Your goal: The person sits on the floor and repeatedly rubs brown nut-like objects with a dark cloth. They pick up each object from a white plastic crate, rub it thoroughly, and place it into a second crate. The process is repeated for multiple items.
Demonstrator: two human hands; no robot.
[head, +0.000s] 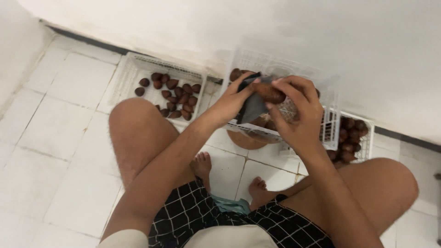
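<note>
The person sat low over a white tiled floor (69, 151), knees spread, bare feet (202, 166) together at about six o'clock from the hands. Both hands were raised close together in front of the body, just above a white slatted crate (280, 64) at twelve o'clock. The right hand (298, 112) was clamped on a brown, scaly, pointed fruit (268, 93), fingers curled over its top and thumb beneath it. The left hand (232, 98) gripped a dark cloth (252, 105), which hung down from the fingers and lay against the fruit's left side, so the two hands met around the fruit. Whether the cloth wrapped fully round the fruit I could not tell.

At ten o'clock from the hands, a second white crate (126, 76) stood against the wall (275, 27), holding a loose scatter of the same brown fruits (177, 94) across its bottom. At four o'clock, a third white crate (367, 133) sat partly hidden behind the right forearm, with a pile of the brown fruits (349, 138) heaped inside it. More of them showed in the crate beneath the hands. The person wore black shorts with a white grid pattern (183, 211).
</note>
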